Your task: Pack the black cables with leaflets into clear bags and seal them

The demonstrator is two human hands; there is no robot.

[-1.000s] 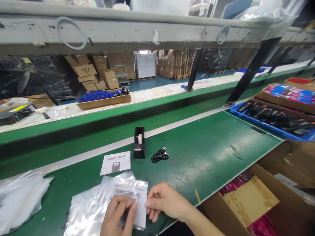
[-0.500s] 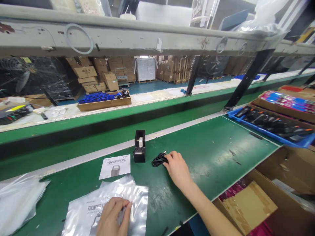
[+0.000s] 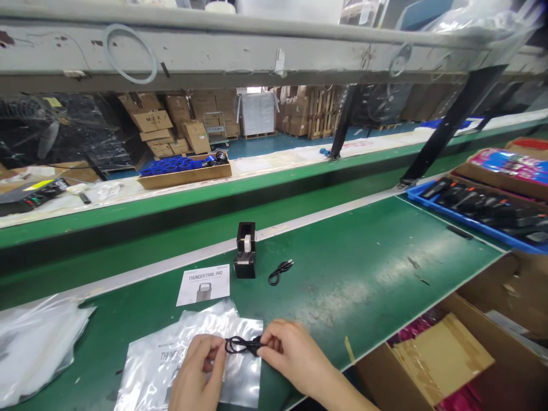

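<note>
A coiled black USB cable (image 3: 242, 345) is stretched between my hands, above the clear plastic bags. My right hand (image 3: 293, 357) pinches its right end between thumb and fingers. At the loop's other end, the fingertips of my left hand (image 3: 197, 368) are closed on it. Beneath my left hand lie clear plastic bags (image 3: 246, 377), with a printed "Thunder Trail Pro" sheet showing through, partly covered by the hand. A second black cable (image 3: 280, 272) rests on the green table beside the black tape dispenser (image 3: 245, 251). Left of the dispenser is a printed leaflet (image 3: 203, 285).
More clear bags (image 3: 38, 348) are stacked at the left. A blue tray (image 3: 475, 220) of black items sits at the far right. Open cardboard boxes (image 3: 381, 371) stand below the table's right edge. Behind, a shallow box (image 3: 184, 176) holds blue parts on a ledge.
My right hand has drawn back toward me from beside the dispenser, bringing one cable to my left hand. The other cable stays on the table. The view has shifted slightly.
</note>
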